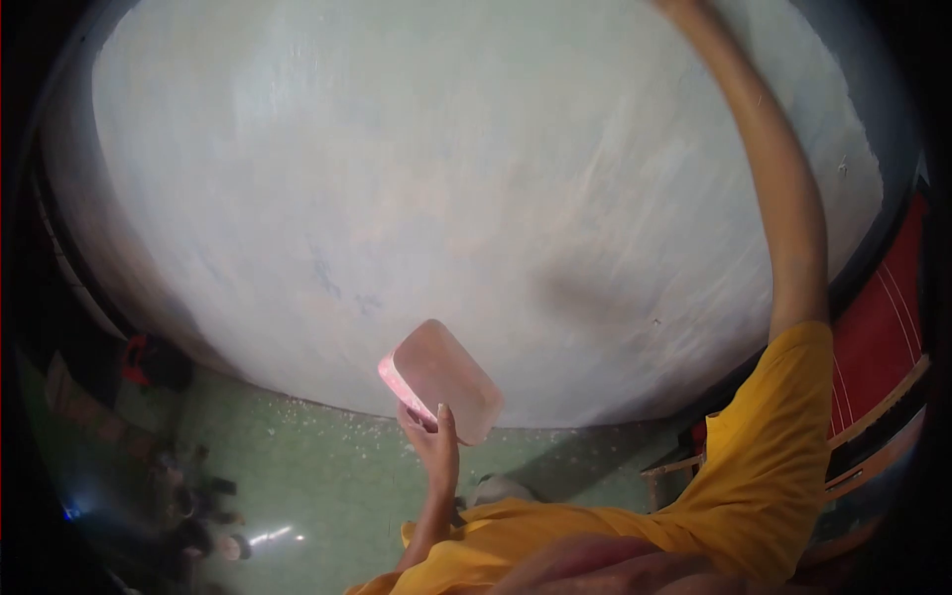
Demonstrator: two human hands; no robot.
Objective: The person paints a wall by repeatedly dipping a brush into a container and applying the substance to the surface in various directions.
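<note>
Pink, rounded-rectangular plastic container (pixel 436 372): before pale, smeared wall (pixel 347 198); long axis upper-left to lower-right. Left hand (pixel 436 444): nearer, closed on its lower edge, container extending upward from grip. Right hand: beyond upper frame, grip indeterminable.

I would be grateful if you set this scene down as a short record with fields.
left hand: holds a pink, rounded rectangular container, tilted, thumb on its near edge
right arm: bare below a yellow sleeve, raised across the wall; its hand is cut off at the top edge
wall: pale, unevenly coloured, with a darker border at the sides
floor: green, pale flecks scattered near the wall
container's contents: cannot tell
</note>
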